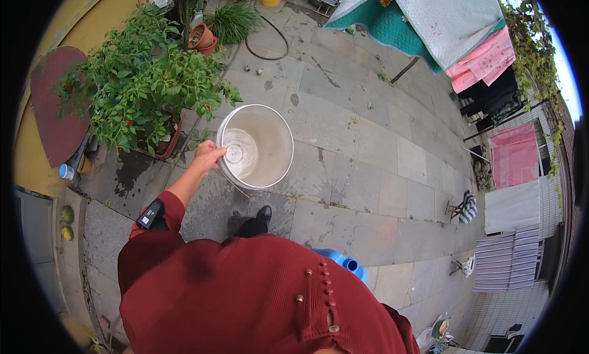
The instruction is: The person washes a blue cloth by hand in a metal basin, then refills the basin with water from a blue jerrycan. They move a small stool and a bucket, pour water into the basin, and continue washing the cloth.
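My left hand [210, 155] grips the near-left rim of a white plastic bucket [271, 146], thumb over the edge. The bucket is tilted so that I look into it; its inside looks wet or stained whitish, with no separate object visible in it. Its thin wire handle [239, 189] hangs below the rim. My right hand is out of view. Past the right side of my red top, a blue plastic jug [335, 256] shows its uncapped mouth; my body hides the rest.
Potted pepper plants [152, 82] stand close on the left, by a terracotta pot [200, 37]. A black hose [268, 58] curves over the stone paving [349, 170]. Quilts [451, 22] hang at upper right on a line, with a pole [405, 70] beneath. Stools [464, 207] stand far right.
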Motion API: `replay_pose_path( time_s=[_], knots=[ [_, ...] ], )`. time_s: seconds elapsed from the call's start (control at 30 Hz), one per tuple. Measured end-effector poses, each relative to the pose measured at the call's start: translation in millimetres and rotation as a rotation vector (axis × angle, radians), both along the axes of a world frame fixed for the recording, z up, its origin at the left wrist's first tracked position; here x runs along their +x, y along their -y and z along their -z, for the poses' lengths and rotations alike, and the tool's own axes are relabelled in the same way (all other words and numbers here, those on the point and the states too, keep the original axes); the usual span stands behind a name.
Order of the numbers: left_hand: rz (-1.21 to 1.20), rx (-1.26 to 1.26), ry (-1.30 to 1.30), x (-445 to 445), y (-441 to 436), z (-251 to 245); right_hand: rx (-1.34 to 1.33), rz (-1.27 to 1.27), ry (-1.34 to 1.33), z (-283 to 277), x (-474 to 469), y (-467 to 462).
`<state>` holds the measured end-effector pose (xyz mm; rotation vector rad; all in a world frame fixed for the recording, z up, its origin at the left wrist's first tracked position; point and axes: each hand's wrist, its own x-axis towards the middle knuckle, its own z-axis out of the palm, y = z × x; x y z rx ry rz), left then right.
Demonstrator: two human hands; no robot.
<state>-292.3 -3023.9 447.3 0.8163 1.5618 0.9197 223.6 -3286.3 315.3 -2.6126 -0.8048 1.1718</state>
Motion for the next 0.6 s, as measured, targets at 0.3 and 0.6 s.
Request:
replay_pose_path(
  time_s=[0.3, 0.6],
  knots=[
    [-0.339, -0.023, 0.122, 106.3, -246.9, 13.6, -0.088, -0.056, 0.043, -11.5, 26.1, -222.7],
    [-0.377, -0.031, 0.292, 56.6, -530.6, 28.0, -0.175, -0.103, 0.012, 37.6, 34.4, -460.9]
  ],
)
